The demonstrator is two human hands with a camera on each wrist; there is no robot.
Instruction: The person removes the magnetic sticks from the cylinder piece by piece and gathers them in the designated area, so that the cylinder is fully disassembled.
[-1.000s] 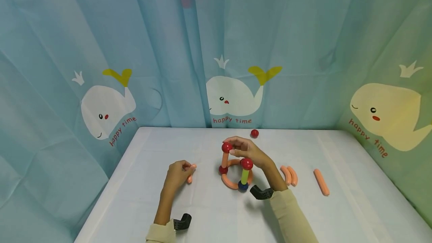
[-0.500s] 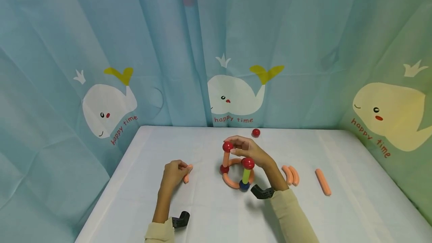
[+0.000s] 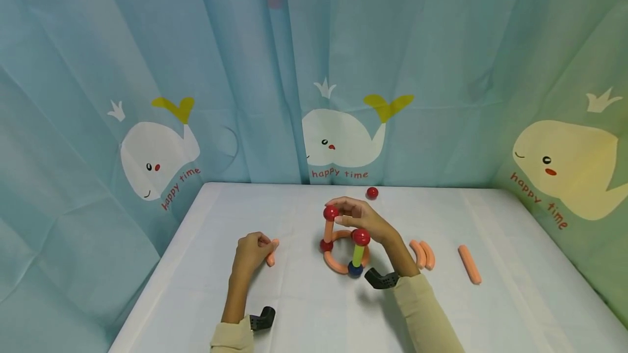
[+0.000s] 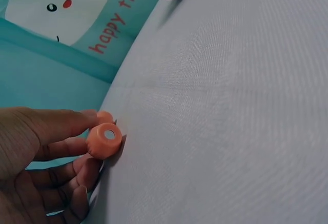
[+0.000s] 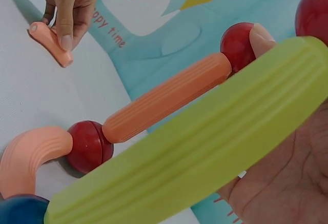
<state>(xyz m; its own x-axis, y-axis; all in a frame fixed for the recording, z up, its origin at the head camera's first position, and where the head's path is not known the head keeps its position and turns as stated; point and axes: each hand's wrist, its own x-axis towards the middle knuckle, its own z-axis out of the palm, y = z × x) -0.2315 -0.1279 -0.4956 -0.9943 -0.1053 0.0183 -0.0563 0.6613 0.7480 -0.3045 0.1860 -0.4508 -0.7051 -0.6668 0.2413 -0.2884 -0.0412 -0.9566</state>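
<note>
My left hand pinches a short orange magnetic rod at the tabletop; a metal disc shows in its end in the left wrist view. With its fingertips, my right hand holds a red ball atop an upright orange rod. That rod stands on a lower red ball, part of a ring of curved orange rods and balls. On the ring's near side a yellow-green rod rises from a blue ball and bears another red ball. My right hand partly hides the ring's far side.
Two curved orange rods lie side by side right of the ring. Farther right is a straight orange rod. A loose red ball sits near the back edge of the white table. A whale-print curtain hangs behind.
My left hand has shifted slightly left with the orange rod, then stays nearly still. My right hand keeps its hold on the red ball.
</note>
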